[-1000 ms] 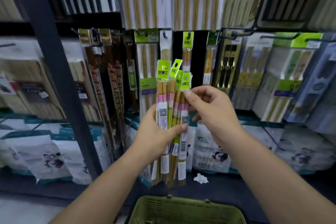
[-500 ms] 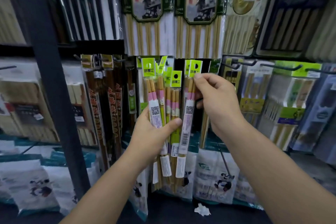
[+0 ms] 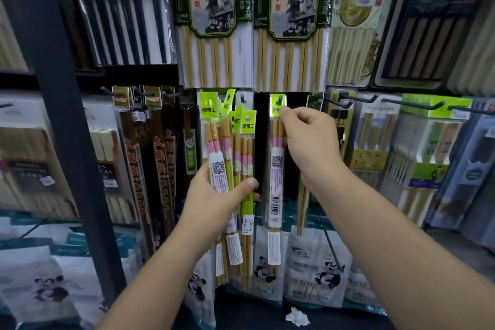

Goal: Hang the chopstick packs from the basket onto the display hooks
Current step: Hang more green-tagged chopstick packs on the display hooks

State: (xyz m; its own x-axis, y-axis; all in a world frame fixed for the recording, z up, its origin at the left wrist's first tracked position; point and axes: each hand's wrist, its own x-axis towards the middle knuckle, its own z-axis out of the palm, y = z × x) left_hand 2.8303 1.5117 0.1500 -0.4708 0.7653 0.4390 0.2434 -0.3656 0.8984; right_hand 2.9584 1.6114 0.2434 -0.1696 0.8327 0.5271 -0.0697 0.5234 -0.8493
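Observation:
My left hand (image 3: pixel 214 195) grips a bundle of several chopstick packs (image 3: pixel 230 158) with lime-green header cards, held upright in front of the display. My right hand (image 3: pixel 308 142) pinches the green header of a single chopstick pack (image 3: pixel 276 169), and the hole in that header sits over a dark display hook (image 3: pixel 280 99). The pack hangs straight down below my fingers. The basket is out of view.
Large bamboo chopstick packs (image 3: pixel 214 21) hang above. Dark wooden packs (image 3: pixel 150 155) hang to the left beside a black shelf post (image 3: pixel 53 88). More hooks (image 3: pixel 401 102) with boxed sets stand to the right. Panda-printed bags (image 3: pixel 316 270) line the shelf below, with a crumpled paper scrap (image 3: pixel 297 316).
My right hand drew one pack from the bundle, lifted it right and up, and brought its header onto the hook. The view rose, so the basket dropped out of sight.

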